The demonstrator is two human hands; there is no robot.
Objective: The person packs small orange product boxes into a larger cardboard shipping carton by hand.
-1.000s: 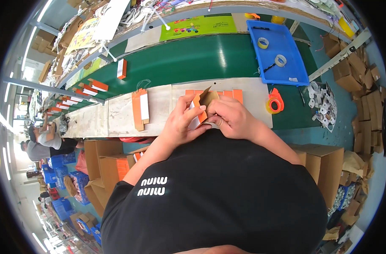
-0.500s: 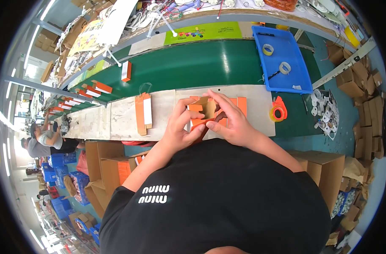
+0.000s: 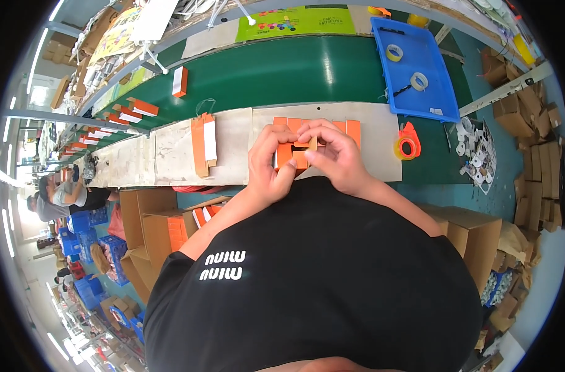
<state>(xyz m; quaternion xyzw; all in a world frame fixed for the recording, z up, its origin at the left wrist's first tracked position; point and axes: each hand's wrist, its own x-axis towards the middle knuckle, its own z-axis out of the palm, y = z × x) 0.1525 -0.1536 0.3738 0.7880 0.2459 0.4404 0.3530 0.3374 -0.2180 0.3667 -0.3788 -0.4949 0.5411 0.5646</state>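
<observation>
A small orange carton (image 3: 293,155) is sitting at the near edge of a grey work mat (image 3: 233,139), over a flat orange cardboard sheet (image 3: 350,130). Both hands are curling around it, seemingly to steady it while folding. The left hand (image 3: 267,164) is gripping its left side, fingers partly closed. The right hand (image 3: 335,155) is pinching its top flap, fingertips touching the card. Beyond lie another orange box (image 3: 203,144), an orange tape dispenser (image 3: 407,142), a green conveyor belt (image 3: 282,68) and a blue tray (image 3: 412,62) holding 2 tape rolls.
</observation>
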